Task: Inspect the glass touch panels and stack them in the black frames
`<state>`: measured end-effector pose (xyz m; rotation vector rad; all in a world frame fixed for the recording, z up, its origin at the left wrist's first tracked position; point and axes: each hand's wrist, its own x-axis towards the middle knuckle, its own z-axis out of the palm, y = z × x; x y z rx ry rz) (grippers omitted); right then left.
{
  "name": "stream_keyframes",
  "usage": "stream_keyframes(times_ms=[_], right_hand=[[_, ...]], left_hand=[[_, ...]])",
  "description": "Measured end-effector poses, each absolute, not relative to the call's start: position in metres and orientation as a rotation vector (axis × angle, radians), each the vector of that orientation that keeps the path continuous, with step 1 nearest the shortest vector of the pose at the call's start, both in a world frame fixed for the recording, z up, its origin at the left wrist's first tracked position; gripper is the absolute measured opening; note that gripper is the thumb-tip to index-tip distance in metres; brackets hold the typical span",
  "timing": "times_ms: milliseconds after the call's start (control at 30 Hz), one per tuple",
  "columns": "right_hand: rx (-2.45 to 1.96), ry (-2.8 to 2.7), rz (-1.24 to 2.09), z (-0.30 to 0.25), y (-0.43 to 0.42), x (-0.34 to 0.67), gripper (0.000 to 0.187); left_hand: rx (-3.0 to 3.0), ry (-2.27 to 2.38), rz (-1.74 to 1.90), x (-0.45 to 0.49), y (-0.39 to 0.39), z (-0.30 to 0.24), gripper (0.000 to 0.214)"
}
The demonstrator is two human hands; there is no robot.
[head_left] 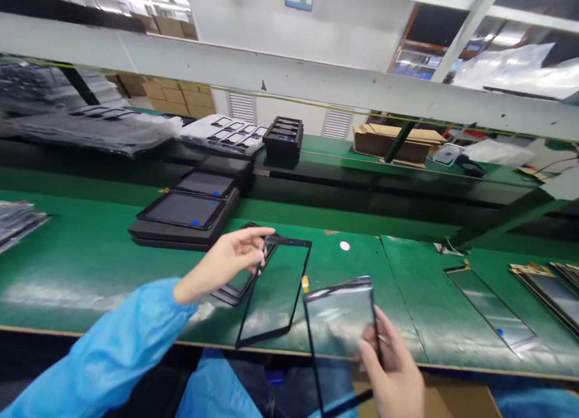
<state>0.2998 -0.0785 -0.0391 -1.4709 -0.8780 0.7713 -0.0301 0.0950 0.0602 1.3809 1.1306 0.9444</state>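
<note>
My right hand (393, 364) grips the right edge of a clear, black-bordered touch screen panel (337, 321), tilted up near the table's front edge. A gold flex tab (305, 283) sticks out at its upper left corner. My left hand (242, 255) is at the upper left corner of a second black-bordered panel (275, 285), index finger stretched along the top and thumb below; its fingers appear closed on that corner. This panel's left side looks slightly raised. Behind it, partly hidden by my left hand, lies a dark-framed panel (230, 290) on the green table (353, 264).
Black foam trays (181, 234) with screens stand at back left. A panel (491, 306) and stacked panels (547, 291) lie at right. Behind are a black bin (283, 137), wrapped sheets (221, 131) and cardboard dividers (393, 143). A white shelf beam (271, 74) crosses above.
</note>
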Motion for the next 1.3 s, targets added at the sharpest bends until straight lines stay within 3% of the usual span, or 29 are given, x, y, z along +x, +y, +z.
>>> stream_keyframes(times_ms=[200, 1000, 1300], right_hand=[[-1.298, -0.693, 1.092, -0.03, -0.053, 0.245, 0.065], [-1.25, -0.7, 1.141, -0.03, -0.057, 0.238, 0.059], [-1.25, -0.721, 1.084, -0.036, -0.058, 0.236, 0.066]], left_hand=[[1.461, 0.975, 1.173, -0.004, 0.05, 0.043, 0.033], [1.39, 0.975, 1.171, -0.001, 0.034, 0.041, 0.032], [1.295, 0.963, 1.143, 0.006, 0.028, 0.038, 0.041]])
